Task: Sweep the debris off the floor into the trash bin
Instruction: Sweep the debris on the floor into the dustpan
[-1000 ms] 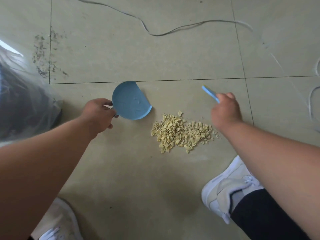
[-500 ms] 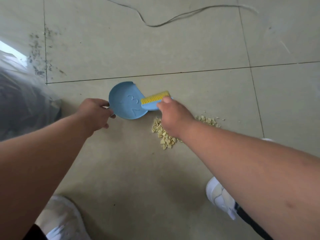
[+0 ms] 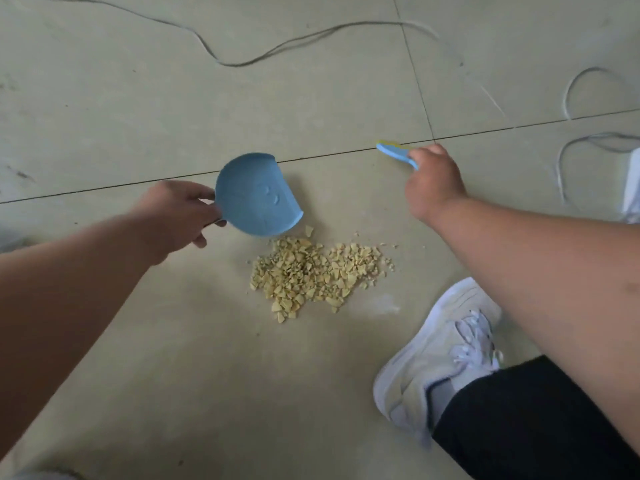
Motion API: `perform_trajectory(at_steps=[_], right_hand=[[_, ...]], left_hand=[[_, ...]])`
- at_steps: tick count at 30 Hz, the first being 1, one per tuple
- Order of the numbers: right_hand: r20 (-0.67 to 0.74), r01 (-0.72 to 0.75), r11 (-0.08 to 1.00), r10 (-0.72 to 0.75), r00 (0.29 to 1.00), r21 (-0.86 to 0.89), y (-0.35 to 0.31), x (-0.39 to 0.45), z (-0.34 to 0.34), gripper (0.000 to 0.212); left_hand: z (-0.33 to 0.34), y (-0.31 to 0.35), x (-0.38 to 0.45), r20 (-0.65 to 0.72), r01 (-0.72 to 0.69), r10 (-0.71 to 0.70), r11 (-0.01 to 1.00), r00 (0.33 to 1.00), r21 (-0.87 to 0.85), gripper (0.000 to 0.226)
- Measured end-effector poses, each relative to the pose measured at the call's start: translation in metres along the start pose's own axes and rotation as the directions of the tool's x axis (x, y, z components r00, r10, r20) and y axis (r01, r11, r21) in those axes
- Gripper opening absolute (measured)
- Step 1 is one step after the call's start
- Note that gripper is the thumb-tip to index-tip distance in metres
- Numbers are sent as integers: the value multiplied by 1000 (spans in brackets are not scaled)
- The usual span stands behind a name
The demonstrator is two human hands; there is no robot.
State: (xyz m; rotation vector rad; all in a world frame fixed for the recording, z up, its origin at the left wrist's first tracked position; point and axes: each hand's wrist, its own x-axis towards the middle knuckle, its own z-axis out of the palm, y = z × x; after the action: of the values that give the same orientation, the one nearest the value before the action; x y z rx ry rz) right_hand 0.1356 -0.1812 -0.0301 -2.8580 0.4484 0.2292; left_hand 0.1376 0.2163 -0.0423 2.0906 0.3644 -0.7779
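A pile of pale yellow crumbs point(image 3: 311, 275) lies on the beige tiled floor point(image 3: 207, 358) in the middle of the view. My left hand point(image 3: 176, 216) grips the handle of a small round blue dustpan point(image 3: 256, 195), whose open edge rests on the floor just above and left of the pile. The pan looks empty. My right hand point(image 3: 433, 181) holds a small blue brush with yellow bristles point(image 3: 394, 152), lifted up and to the right of the pile, well apart from it. The trash bin is out of view.
A thin grey cable point(image 3: 277, 50) snakes across the far tiles, and more loops of it point(image 3: 581, 140) lie at the right. My white shoe point(image 3: 440, 355) and dark trouser leg point(image 3: 536, 420) stand just right of the pile. A dark tile joint point(image 3: 104, 188) runs behind the dustpan.
My right hand has swung the brush from the dustpan's mouth back out to the right, uncovering the pile. The view has shifted, and the plastic-lined bin at the left edge is no longer seen.
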Motion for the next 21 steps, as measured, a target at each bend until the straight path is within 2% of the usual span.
perform_trajectory(at_steps=[3, 7, 12, 18, 21], right_hand=[[-8, -78, 997, 78, 997, -11, 14, 20, 2, 38], [48, -141, 990, 141, 989, 5, 18, 27, 5, 37], [131, -46, 998, 40, 991, 45, -8, -8, 19, 23], [305, 21, 995, -50, 951, 98, -54, -114, 41, 25], [333, 44, 991, -85, 939, 129, -73, -149, 44, 24]], left_hand=[[17, 26, 17, 16, 9, -9, 1000, 1000, 20, 16], [42, 50, 29, 23, 24, -25, 998, 999, 57, 15], [55, 60, 24, 8, 24, -25, 995, 1000, 100, 24], [52, 43, -7, -55, 3, 3, 994, 999, 109, 25], [46, 22, -32, -78, 24, -17, 995, 997, 93, 24]])
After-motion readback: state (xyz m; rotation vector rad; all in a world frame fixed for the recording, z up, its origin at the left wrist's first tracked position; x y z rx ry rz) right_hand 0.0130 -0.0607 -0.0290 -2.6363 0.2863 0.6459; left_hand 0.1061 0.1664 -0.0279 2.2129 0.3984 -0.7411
